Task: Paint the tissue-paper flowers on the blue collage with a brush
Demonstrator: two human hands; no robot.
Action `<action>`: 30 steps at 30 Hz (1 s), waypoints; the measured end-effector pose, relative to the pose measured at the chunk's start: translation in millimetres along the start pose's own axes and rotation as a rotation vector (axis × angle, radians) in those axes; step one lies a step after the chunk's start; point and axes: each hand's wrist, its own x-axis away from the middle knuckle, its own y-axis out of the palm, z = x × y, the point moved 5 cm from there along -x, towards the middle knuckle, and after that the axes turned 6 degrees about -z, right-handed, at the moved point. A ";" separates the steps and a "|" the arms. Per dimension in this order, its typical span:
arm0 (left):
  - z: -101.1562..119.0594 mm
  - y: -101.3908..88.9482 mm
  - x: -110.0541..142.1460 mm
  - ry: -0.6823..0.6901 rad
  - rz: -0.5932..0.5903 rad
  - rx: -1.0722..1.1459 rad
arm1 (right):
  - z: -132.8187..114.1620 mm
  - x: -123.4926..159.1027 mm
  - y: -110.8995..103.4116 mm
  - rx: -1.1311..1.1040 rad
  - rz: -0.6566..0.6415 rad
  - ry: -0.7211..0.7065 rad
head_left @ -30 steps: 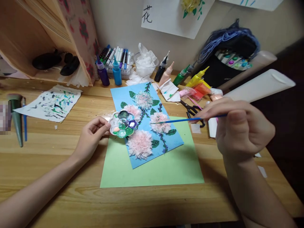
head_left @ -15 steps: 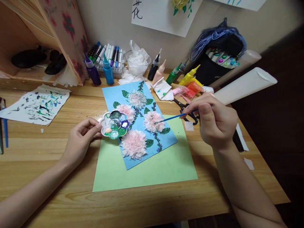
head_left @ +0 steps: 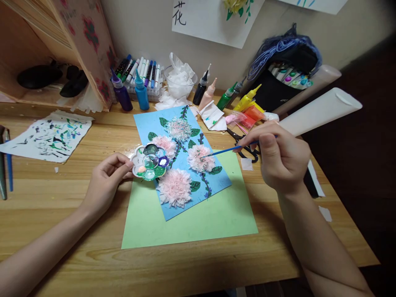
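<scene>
The right hand [head_left: 283,159] has its fingers closed on the thin blue paintbrush [head_left: 227,149], whose tip is at a pink paper flower [head_left: 198,164] on the blue board [head_left: 145,123]. The brush is probably light and stiff, best held by its handle. The left hand [head_left: 107,177] pinches the palette [head_left: 149,162] by its rim, over the board's left edge; wet paint could make it slippery.

I have the left forearm [head_left: 52,243] slanting in over the worktop's [head_left: 185,268] left side, left hand [head_left: 105,179] pinching, thumb uppermost, fingers bent. My right forearm [head_left: 318,243] crosses the worktop's front edge near its right corner, angled up and inward; right hand [head_left: 280,161] raised, fingers curled, thumb pressed in.
</scene>
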 end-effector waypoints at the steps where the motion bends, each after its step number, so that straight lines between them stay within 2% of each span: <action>1: 0.1 0.0 0.1 0.002 -0.001 0.000 | -0.1 0.1 1.1 0.008 -0.023 -0.002; 5: 1.1 -0.3 0.1 0.013 -0.004 0.000 | 0.8 1.1 -1.9 -0.018 0.029 -0.001; 10: 0.9 -0.3 0.1 0.012 -0.006 0.010 | 1.8 -0.4 0.4 -0.003 -0.012 0.016; 13: 0.3 0.2 0.1 0.010 -0.005 0.021 | -1.4 0.8 -2.8 -0.072 0.125 0.000; 15: 0.1 0.5 0.0 0.009 0.003 0.027 | -4.8 2.9 -0.5 -0.177 0.161 -0.005; 17: 0.0 1.2 -0.2 0.005 0.012 0.031 | -9.0 4.9 7.6 -0.277 0.081 0.005; 19: 0.5 2.1 -0.2 0.005 0.017 0.032 | -15.2 7.4 17.6 -0.324 -0.063 0.002; 23: 2.9 4.1 0.5 0.014 0.007 0.021 | -26.6 12.1 28.9 -0.293 -0.276 -0.079; 26: 4.1 4.6 1.3 0.012 0.002 -0.005 | -29.2 12.9 30.8 -0.248 -0.327 -0.122; 30: 4.5 4.1 1.5 0.006 0.015 -0.022 | -27.5 11.8 31.0 -0.241 -0.309 -0.096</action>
